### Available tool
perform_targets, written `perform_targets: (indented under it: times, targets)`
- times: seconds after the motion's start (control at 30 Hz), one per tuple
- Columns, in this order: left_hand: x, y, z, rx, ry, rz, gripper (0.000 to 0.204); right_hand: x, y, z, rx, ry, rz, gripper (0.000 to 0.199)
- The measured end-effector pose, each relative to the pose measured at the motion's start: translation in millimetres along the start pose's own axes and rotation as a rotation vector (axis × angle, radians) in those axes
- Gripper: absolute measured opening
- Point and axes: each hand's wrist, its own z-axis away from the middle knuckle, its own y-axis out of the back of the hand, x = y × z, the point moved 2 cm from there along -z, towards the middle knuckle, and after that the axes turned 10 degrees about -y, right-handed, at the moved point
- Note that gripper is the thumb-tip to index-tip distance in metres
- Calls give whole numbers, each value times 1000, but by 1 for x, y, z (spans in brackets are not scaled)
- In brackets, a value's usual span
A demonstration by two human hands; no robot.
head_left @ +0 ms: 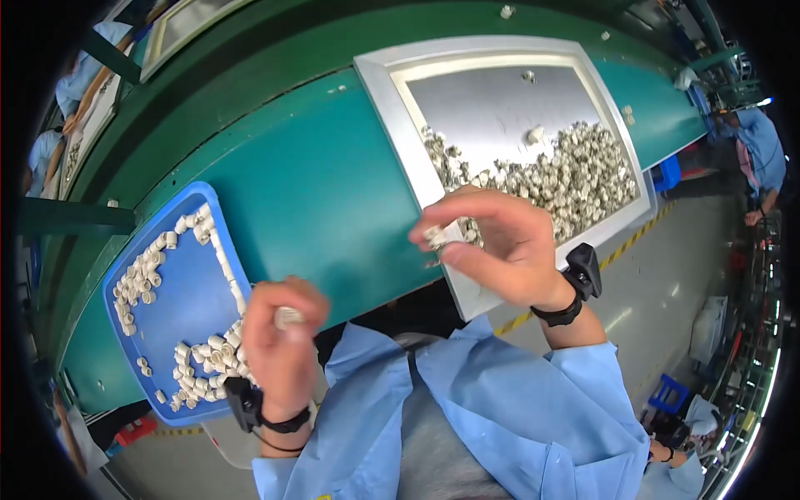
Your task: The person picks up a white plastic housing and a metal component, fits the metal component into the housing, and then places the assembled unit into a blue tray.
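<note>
Two hands raised near: left hand (pixel 282 343) pinched a small white ring (pixel 288 317) over the blue tray (pixel 179 287) of rings; right hand (pixel 498 246) pinched another ring (pixel 436 237). Farther right, metal tray (pixel 392 100) held a heap.

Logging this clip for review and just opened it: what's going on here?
A person in a light blue coat sits at a green table. The left hand holds a small white cylindrical piece beside a blue tray of similar pieces. The right hand pinches another small piece at the near edge of a metal tray, which holds a big heap of them. Both wrists wear black bands.
</note>
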Motion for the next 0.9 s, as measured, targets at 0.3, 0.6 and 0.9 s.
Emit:
perform_targets:
  times: [0.3, 0.6, 0.9]
  targets:
    - [-20, -60, 12, 29, 236, 214, 25, 19, -30, 8, -70, 267, 9, 31]
    - [-23, -46, 9, -120, 196, 244, 20, 5, -33, 10, 115, 446, 316, 24]
    - [-22, -39, 12, -173, 316, 139, 22, -3, -13, 0, -64, 449, 453, 21]
